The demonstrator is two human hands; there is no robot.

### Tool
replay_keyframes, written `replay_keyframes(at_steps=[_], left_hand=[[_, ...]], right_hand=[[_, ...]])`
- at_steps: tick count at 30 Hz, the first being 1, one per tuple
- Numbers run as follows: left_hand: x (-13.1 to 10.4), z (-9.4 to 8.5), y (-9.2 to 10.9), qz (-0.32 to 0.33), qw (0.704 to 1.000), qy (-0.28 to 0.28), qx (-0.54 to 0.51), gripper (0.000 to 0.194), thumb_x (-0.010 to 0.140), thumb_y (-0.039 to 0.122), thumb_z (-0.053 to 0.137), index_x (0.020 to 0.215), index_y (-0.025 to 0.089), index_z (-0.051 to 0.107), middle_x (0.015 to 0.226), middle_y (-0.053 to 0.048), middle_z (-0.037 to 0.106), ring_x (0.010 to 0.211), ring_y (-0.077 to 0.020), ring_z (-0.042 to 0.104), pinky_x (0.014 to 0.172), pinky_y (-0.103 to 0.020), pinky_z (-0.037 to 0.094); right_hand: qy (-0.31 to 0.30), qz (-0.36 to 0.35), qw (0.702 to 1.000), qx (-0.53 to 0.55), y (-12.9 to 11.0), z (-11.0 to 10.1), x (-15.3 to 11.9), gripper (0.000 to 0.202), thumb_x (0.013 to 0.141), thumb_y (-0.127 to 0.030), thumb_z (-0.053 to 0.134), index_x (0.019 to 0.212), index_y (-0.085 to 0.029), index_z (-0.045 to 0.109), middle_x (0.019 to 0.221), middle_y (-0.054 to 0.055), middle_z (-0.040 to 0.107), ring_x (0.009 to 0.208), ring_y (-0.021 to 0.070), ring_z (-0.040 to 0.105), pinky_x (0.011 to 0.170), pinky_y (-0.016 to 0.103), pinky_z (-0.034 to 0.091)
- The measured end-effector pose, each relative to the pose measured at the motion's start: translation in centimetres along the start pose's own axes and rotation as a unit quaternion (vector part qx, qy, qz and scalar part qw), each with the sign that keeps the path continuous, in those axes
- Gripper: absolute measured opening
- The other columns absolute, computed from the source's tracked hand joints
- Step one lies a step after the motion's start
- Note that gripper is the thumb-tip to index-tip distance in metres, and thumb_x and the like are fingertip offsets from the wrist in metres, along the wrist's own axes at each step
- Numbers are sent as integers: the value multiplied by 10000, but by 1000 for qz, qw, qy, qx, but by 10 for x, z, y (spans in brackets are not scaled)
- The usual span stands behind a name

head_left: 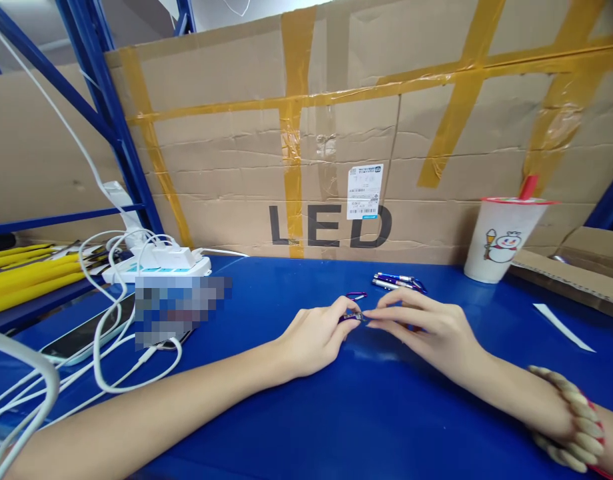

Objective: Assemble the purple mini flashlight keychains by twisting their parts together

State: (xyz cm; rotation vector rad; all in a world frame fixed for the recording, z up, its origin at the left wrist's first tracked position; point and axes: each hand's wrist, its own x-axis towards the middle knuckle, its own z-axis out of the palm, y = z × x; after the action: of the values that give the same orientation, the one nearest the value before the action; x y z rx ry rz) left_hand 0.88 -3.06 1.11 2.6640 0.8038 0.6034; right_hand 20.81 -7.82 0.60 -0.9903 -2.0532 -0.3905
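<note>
One blue tabletop (266, 427) under left hand (311, 341), right hand (439, 327); cardboard (226, 167) behind.

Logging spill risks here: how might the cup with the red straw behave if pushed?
The cup would probably tip if pushed near its top, since it is tall and narrows toward its base. The red straw, sticking up from it, could catch on something passing. Weight is uncertain, as the fill level is unclear.

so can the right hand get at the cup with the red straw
Probably yes: the cup stands beyond the right hand, with only blue table showing between them. That hand is at the small piece the left hand holds, though.
</note>
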Motion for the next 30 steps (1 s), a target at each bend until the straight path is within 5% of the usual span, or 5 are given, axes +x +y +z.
replay_keyframes(at_steps=[6,16,30], left_hand=[[-2,0,-1,24,1000,-4,6,215,929,306,282,1076,221,415,820,11,607,736,-143,591,651,-233,419],[-3,-3,-2,66,996,-57,3,178,924,289,316,1045,218,424,787,22,597,674,-135,586,569,-202,372],[-3,-2,-5,86,995,-55,-15,147,913,277,374,1026,206,435,975,7,617,798,-142,606,642,-208,406]], right_hand=[[17,-57,997,-52,0,0,1,192,856,-234,497,857,-246,689,814,21,642,618,84,600,567,175,460],[-33,4,996,88,-8,-2,8,206,835,-261,522,734,-200,691,704,43,605,586,97,569,495,179,453],[-46,44,994,90,-10,0,6,157,783,-274,584,690,-201,688,670,33,614,537,89,542,429,173,397]])
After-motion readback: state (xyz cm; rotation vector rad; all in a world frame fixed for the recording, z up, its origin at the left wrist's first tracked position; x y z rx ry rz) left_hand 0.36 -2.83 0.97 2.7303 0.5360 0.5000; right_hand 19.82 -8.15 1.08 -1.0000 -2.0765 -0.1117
